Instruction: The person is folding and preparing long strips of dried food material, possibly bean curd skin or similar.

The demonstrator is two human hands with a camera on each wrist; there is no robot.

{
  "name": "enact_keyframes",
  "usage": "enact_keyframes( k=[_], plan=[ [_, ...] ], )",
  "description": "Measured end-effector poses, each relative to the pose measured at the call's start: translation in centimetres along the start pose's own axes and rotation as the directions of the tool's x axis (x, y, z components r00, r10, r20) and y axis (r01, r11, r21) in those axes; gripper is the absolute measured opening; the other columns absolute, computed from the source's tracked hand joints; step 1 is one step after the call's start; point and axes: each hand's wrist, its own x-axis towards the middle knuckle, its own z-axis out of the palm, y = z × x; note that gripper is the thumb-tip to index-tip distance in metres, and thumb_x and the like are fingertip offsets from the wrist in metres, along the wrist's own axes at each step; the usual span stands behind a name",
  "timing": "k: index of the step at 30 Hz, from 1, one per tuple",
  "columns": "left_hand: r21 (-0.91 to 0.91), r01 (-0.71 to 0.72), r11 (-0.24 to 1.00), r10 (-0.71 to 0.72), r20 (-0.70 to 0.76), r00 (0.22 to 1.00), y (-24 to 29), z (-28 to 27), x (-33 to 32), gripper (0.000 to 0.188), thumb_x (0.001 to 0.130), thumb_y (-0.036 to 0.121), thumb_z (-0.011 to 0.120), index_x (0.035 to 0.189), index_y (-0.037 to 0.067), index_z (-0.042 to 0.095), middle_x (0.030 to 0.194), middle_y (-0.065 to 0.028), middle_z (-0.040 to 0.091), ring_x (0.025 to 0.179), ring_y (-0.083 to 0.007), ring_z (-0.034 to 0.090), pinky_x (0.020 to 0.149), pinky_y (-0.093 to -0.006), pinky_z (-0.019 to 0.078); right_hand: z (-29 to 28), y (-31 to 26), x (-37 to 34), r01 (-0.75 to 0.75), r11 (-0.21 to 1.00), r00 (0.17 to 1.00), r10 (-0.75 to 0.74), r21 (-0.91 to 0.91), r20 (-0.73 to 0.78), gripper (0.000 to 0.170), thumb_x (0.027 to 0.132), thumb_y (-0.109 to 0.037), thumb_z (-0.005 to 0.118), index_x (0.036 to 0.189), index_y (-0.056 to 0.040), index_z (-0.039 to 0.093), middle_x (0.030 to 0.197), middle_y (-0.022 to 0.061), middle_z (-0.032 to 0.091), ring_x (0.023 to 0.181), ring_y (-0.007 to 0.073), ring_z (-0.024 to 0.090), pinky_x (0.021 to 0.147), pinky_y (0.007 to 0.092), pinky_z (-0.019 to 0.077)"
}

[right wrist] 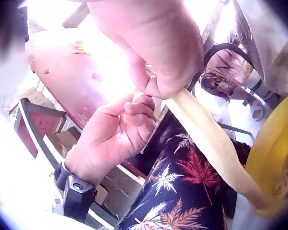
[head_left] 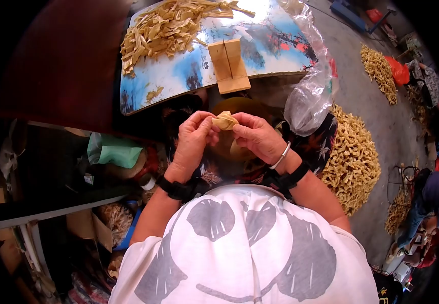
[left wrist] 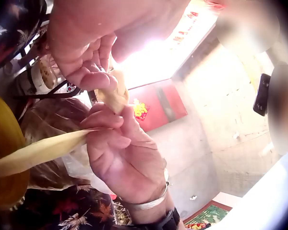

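A pale yellow strip (head_left: 225, 121), folded into a small knot-like bundle, sits between both hands in front of the chest. My left hand (head_left: 193, 142) pinches its left end between thumb and fingers. From the other side, my right hand (head_left: 262, 138), with a silver bracelet at the wrist, grips the bundle with thumb and forefinger. In the right wrist view a long flat tail of the strip (right wrist: 209, 136) hangs from under the right hand towards a yellow round container (right wrist: 281, 143). The fingers hide part of the fold.
Ahead is a painted table (head_left: 275, 66) with a heap of loose strips (head_left: 164, 33) and a slotted wooden stand (head_left: 229, 63) at its near edge. A clear plastic bag (head_left: 308, 101) hangs at the right corner. Many knotted pieces (head_left: 351, 162) lie heaped on the right-hand floor.
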Motion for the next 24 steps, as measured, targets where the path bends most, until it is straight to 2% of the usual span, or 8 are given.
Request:
enact_keyframes(
  k=[2, 7, 8, 11, 14, 18, 22, 24],
  plan=[
    [-0.178, 0.0, 0.984, -0.005, -0.032, 0.999, 0.3, 0.8, -0.4, 0.013, 0.097, 0.013, 0.061, 0.106, 0.004, 0.061, 0.079, -0.0006, 0.062, 0.06, -0.0053, 0.055, 0.051, -0.018, 0.0424, -0.3, 0.5, 0.3, 0.04, 0.999, 0.998, -0.04, -0.003, -0.039, 0.024, 0.096, -0.014, 0.061, 0.118, -0.0047, 0.06, 0.091, -0.0052, 0.057, 0.072, 0.003, 0.049, 0.062, 0.0181, 0.0418],
    [0.22, -0.197, 0.955, 0.218, -0.072, 0.973, -0.2, 1.2, -0.8, 0.008, 0.096, 0.01, 0.061, 0.1, 0.005, 0.065, 0.075, 0.0011, 0.061, 0.057, -0.0037, 0.052, 0.051, -0.0173, 0.0409, 1.4, 0.0, -0.3, 0.19, 0.873, 0.942, -0.291, -0.448, -0.167, 0.018, 0.088, -0.005, 0.067, 0.106, -0.0044, 0.061, 0.088, -0.0004, 0.06, 0.075, 0.0079, 0.057, 0.063, 0.0255, 0.0481],
    [0.257, -0.173, 0.951, 0.201, -0.084, 0.976, -0.2, 0.7, -0.7, 0.007, 0.095, 0.01, 0.061, 0.097, 0.005, 0.065, 0.074, 0.0014, 0.06, 0.056, -0.0035, 0.052, 0.051, -0.0172, 0.041, 1.4, -0.1, -0.5, 0.201, 0.785, 0.913, -0.366, -0.586, -0.178, 0.019, 0.086, -0.003, 0.068, 0.103, -0.0047, 0.061, 0.086, 0.001, 0.06, 0.074, 0.0103, 0.059, 0.062, 0.0274, 0.0492],
    [0.192, -0.045, 0.98, 0.073, -0.141, 0.987, 1.9, -0.4, -0.2, 0.005, 0.094, 0.008, 0.063, 0.095, 0.003, 0.065, 0.072, 0.0013, 0.059, 0.054, -0.004, 0.049, 0.052, -0.0176, 0.0411, 1.0, -0.5, -1.2, 0.334, -0.036, 0.621, -0.743, -0.942, 0.249, 0.022, 0.079, 0.0, 0.071, 0.096, -0.0063, 0.06, 0.081, 0.0064, 0.058, 0.069, 0.0219, 0.061, 0.06, 0.0321, 0.0505],
    [-0.341, 0.088, 0.936, -0.084, 0.025, 0.996, 1.1, -1.1, 0.6, 0.01, 0.095, 0.01, 0.063, 0.102, 0.003, 0.064, 0.079, -0.0013, 0.063, 0.061, -0.0059, 0.053, 0.057, -0.0185, 0.0441, 1.7, -0.5, -1.3, 0.341, -0.158, 0.518, -0.791, -0.927, 0.325, 0.023, 0.076, 0.0, 0.071, 0.094, -0.008, 0.06, 0.08, 0.0088, 0.055, 0.069, 0.0301, 0.06, 0.058, 0.0356, 0.0502],
    [-0.605, 0.215, 0.767, -0.161, 0.142, 0.977, 0.4, 1.7, -0.6, 0.024, 0.095, 0.011, 0.063, 0.117, 0.003, 0.059, 0.101, -0.0068, 0.066, 0.089, -0.0156, 0.063, 0.084, -0.0273, 0.0514, 2.2, 0.4, -0.2, 0.232, -0.161, 0.474, -0.843, -0.959, 0.256, 0.014, 0.079, -0.002, 0.068, 0.089, -0.009, 0.061, 0.08, 0.0072, 0.056, 0.07, 0.0281, 0.062, 0.059, 0.035, 0.0517],
    [-0.432, -0.008, 0.902, 0.028, 0.04, 0.999, -0.5, 1.0, 0.4, 0.023, 0.095, 0.009, 0.063, 0.117, 0.002, 0.059, 0.113, -0.0072, 0.063, 0.098, -0.0162, 0.063, 0.093, -0.0285, 0.0501, 2.8, 1.4, -0.2, 0.335, -0.123, 0.589, -0.746, -0.934, 0.31, 0.014, 0.08, -0.008, 0.07, 0.092, -0.0085, 0.062, 0.085, 0.0077, 0.061, 0.071, 0.0297, 0.063, 0.063, 0.0369, 0.0529],
    [-0.288, -0.034, 0.957, 0.049, 0.046, 0.998, -0.6, 0.7, 0.6, 0.021, 0.095, 0.01, 0.063, 0.114, 0.001, 0.061, 0.102, -0.0036, 0.066, 0.091, -0.0121, 0.063, 0.086, -0.0248, 0.0499, 2.5, 1.1, -0.1, 0.322, 0.178, 0.667, -0.74, -0.93, 0.089, 0.017, 0.084, -0.015, 0.071, 0.096, -0.0072, 0.063, 0.083, 0.0097, 0.061, 0.069, 0.0281, 0.061, 0.063, 0.0343, 0.0512]
  ],
)
